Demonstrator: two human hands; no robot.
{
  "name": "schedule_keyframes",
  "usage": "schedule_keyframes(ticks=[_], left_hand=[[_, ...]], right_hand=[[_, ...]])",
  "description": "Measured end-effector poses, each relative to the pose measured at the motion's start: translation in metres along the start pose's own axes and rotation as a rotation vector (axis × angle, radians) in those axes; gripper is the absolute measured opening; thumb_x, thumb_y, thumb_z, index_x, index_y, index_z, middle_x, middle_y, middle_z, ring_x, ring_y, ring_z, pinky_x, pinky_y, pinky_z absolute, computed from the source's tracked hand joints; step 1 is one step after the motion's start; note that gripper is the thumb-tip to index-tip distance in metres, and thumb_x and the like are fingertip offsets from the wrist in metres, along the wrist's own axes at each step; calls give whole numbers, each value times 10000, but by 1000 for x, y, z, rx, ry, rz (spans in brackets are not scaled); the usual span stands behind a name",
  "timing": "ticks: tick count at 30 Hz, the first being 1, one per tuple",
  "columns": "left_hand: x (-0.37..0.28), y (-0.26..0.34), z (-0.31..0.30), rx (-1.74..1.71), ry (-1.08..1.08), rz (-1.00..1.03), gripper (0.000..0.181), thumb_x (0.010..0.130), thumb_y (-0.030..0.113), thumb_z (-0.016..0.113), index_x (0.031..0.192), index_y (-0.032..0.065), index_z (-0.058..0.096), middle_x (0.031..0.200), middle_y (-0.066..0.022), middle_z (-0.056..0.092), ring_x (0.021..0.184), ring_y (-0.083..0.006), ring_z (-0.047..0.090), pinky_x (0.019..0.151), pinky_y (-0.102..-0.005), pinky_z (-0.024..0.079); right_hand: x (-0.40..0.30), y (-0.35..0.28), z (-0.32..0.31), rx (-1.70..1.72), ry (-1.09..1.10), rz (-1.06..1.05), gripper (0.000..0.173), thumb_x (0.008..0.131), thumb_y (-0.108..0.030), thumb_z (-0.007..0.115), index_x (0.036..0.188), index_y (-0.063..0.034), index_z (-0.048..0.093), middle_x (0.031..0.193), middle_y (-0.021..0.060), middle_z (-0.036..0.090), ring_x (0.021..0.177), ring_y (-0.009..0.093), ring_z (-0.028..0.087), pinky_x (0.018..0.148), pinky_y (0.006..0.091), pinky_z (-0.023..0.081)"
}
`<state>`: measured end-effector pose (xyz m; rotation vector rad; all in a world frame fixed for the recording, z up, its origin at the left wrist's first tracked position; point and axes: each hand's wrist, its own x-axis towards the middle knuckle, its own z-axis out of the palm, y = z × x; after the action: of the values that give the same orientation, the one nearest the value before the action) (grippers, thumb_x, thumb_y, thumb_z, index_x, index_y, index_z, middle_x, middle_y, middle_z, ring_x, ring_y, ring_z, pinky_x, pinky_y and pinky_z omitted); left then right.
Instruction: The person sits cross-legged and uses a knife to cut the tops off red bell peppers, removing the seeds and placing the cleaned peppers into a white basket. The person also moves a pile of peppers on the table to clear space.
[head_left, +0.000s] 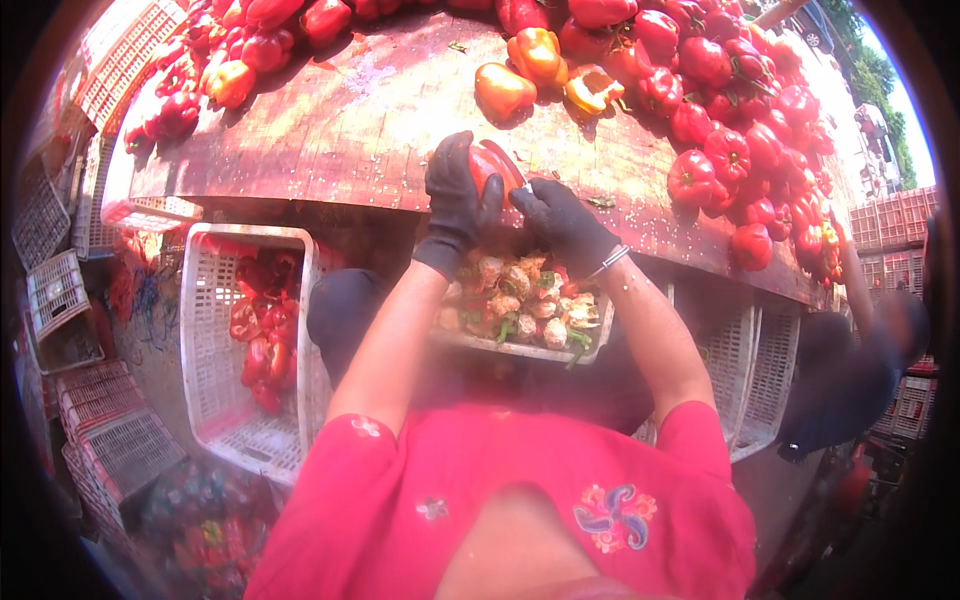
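Note:
My left hand (457, 202), in a dark glove, holds a red bell pepper (491, 169) at the table's near edge. In a matching glove, my right hand (562, 221) grips a small tool at the pepper's right side; a bit of pale metal shows by the fingertips, but its kind cannot be told. Below both hands, a white plastic crate (540, 351) holds pepper cores (555, 332) with pale seeds and green stems. Beyond the hands lie orange peppers (505, 91) and a cut-open yellow-orange pepper (592, 88).
The wooden table (300, 150) carries scattered seeds and a big heap of red peppers (720, 157) at right. A white crate (191, 337) at left contains opened red peppers (270, 352). Stacked crates (116, 420) stand far left. Another person (855, 375) is at the right.

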<state>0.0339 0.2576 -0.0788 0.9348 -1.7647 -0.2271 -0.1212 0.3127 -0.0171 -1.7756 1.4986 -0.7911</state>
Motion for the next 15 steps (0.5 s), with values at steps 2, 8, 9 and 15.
schedule_keyframes(ticks=[2, 8, 9, 15], left_hand=[[3, -1, -1, 8, -13, 8, 628, 726, 232, 585, 1265, -5, 367, 1180, -233, 457, 1082, -397, 440, 918, -486, 344], [1, -6, -2, 39, -14, -189, 560, 725, 239, 569, 1213, -3, 440, 1140, -215, 485, 1063, -382, 459, 918, -467, 365], [1, -5, -2, 16, -58, -257, 547, 723, 241, 574, 1198, 2, 447, 1136, -208, 488, 1064, -374, 462, 920, -463, 367], [22, 2, -12, -246, -252, -744, 535, 688, 266, 670, 1135, 51, 470, 1132, -175, 499, 1075, -332, 477, 928, -436, 389]], right_hand=[[-1, -10, 0, 132, -80, 230, 348, 896, -304, 484, 810, 29, 537, 640, 152, 557, 548, 242, 544, 525, 369, 433], [-114, 17, 54, 259, -43, 483, 288, 867, -282, 556, 820, 0, 521, 635, 110, 551, 520, 190, 515, 529, 336, 434], [-120, 12, 60, 365, 50, 549, 265, 875, -271, 562, 832, -12, 524, 642, 85, 556, 493, 159, 501, 502, 315, 433], [-14, 7, 53, 553, 469, 360, 296, 852, -302, 646, 871, -18, 563, 698, 24, 578, 614, 76, 510, 547, 258, 432]])
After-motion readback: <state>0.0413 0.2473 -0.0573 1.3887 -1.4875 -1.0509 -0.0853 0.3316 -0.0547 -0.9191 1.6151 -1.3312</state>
